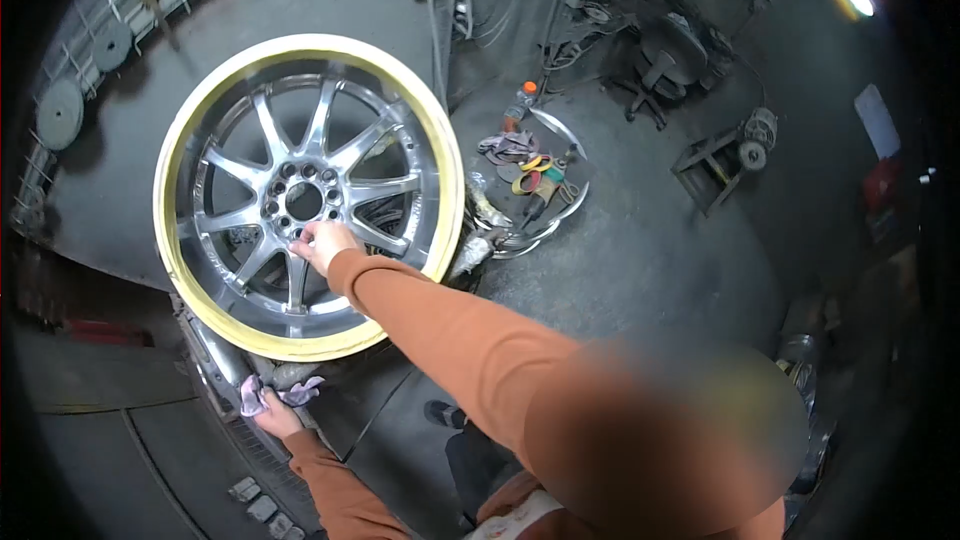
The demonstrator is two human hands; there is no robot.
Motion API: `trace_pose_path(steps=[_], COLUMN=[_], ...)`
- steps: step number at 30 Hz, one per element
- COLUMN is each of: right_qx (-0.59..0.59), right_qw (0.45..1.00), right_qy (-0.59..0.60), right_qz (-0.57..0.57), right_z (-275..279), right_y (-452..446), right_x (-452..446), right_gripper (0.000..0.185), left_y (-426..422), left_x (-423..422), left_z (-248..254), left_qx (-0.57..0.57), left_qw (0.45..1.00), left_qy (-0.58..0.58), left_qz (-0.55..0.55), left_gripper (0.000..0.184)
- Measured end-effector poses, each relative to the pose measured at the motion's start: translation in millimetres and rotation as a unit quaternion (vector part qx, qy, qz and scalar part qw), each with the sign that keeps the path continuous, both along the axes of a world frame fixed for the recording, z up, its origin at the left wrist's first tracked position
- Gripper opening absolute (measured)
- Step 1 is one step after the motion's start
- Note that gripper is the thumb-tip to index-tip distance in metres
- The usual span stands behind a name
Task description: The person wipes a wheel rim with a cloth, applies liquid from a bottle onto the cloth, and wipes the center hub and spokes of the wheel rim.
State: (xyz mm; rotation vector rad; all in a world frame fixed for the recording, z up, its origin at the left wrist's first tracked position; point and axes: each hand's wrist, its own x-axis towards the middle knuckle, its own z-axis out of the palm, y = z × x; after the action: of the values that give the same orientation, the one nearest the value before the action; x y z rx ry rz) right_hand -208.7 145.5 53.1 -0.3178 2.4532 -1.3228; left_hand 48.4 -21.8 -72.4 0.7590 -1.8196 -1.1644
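Observation:
A polished alloy wheel point(265, 139) with several spokes has its rim covered in a yellow band point(452, 190). My right hand point(327, 243) reaches over the wheel to the lower side of its hub, fingers curled together at a bolt hole. What those fingers hold, if anything, is too small to make out. Below the wheel's lower left edge, my left hand point(275, 418) is closed on a crumpled pale purple rag point(256, 395). Both arms wear orange sleeves.
Right of the wheel lie a bottle with an orange cap point(527, 89), rags point(508, 146), tape rolls point(532, 178) and curved metal strips point(560, 130). Farther off stand a swivel chair point(668, 60) and a metal stand point(705, 175). Discs point(60, 113) hang on a wire rack at left.

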Motion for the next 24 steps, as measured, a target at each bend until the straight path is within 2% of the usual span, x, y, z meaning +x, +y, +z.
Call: trace_pose_path(steps=[1, 2, 4, 6, 7, 8, 9, 10, 11, 12, 14, 15, 17, 18, 20, 22, 23, 24], right_qx=[-0.006, -0.015, -0.203, -0.277, -0.307, -0.177, -0.174, -0.175, -0.066, 0.040, 0.068, 0.072, 0.056, 0.059, -0.051, -0.128, -0.101, -0.101], right_qw=[1.000, 1.000, 0.973, 0.961, 0.951, 0.977, 0.970, 0.957, 0.959, 0.966, 0.963, 0.963, 0.960, 0.961, 0.943, 0.910, 0.904, 0.902], right_qy=[-0.011, -0.012, 0.013, -0.008, 0.035, -0.038, 0.000, 0.039, 0.050, 0.007, -0.148, -0.148, -0.010, -0.011, 0.071, -0.174, -0.229, -0.229], right_qz=[-0.014, -0.016, -0.108, 0.005, 0.032, 0.113, 0.171, 0.226, 0.271, 0.255, 0.215, 0.213, 0.275, 0.271, 0.323, 0.353, 0.346, 0.351], right_z=[4.7, 5.3, 9.8, 6.5, 4.6, -0.2, -32.7, -66.1, -83.0, -92.1, -85.8, -87.9, -92.2, -90.5, -84.6, -39.5, -46.1, -55.5], right_y=[0.3, 3.5, 7.8, 46.8, 74.8, 107.8, 136.8, 165.7, 202.3, 229.5, 265.4, 272.7, 282.6, 282.5, 275.5, 273.5, 272.0, 278.1], right_x=[5.2, 11.9, 36.1, 70.8, 100.1, 121.7, 145.6, 169.2, 189.5, 210.9, 239.2, 246.2, 253.8, 250.5, 232.6, 207.9, 198.3, 186.9], right_gripper=[0.029, 0.029, 0.031, 0.026, 0.027, 0.028, 0.028, 0.028, 0.027, 0.031, 0.041, 0.041, 0.057, 0.057, 0.067, 0.066, 0.058, 0.058], left_y=[17.4, 21.3, 53.6, 86.6, 106.5, 124.3, 135.7, 133.3, 151.3, 168.9, 186.4, 199.4, 225.5, 238.6, 253.8, 267.5, 269.8, 277.2], left_x=[9.5, 28.5, 57.0, 87.2, 102.9, 121.4, 141.3, 162.6, 175.8, 179.2, 177.1, 168.6, 123.0, 102.2, 69.8, 48.5, 38.6, 28.9], left_z=[28.8, 34.7, 72.9, 74.4, 72.1, 63.6, 33.5, -8.4, -23.6, -9.4, -33.3, -27.1, 23.7, 51.8, 78.2, 92.8, 95.9, 104.6], left_qx=[0.061, 0.093, 0.028, 0.244, 0.358, 0.467, 0.515, 0.377, 0.110, -0.042, 0.133, 0.135, 0.122, 0.223, 0.369, 0.317, 0.238, 0.237], left_qw=[0.998, 0.995, 1.000, 0.965, 0.929, 0.876, 0.843, 0.854, 0.855, 0.809, 0.855, 0.855, 0.833, 0.806, 0.753, 0.794, 0.814, 0.817], left_qy=[0.005, -0.019, -0.013, 0.082, 0.038, -0.006, -0.049, -0.254, -0.422, -0.500, -0.399, -0.396, -0.316, -0.315, -0.215, -0.140, -0.127, -0.127], left_qz=[0.014, 0.026, 0.000, -0.054, -0.089, -0.119, -0.146, -0.254, -0.282, -0.306, -0.303, -0.307, -0.438, -0.448, -0.500, -0.499, -0.514, -0.509], left_gripper=[0.026, 0.030, 0.034, 0.034, 0.034, 0.033, 0.023, 0.020, 0.020, 0.027, 0.024, 0.024, 0.027, 0.021, 0.025, 0.031, 0.033, 0.033])
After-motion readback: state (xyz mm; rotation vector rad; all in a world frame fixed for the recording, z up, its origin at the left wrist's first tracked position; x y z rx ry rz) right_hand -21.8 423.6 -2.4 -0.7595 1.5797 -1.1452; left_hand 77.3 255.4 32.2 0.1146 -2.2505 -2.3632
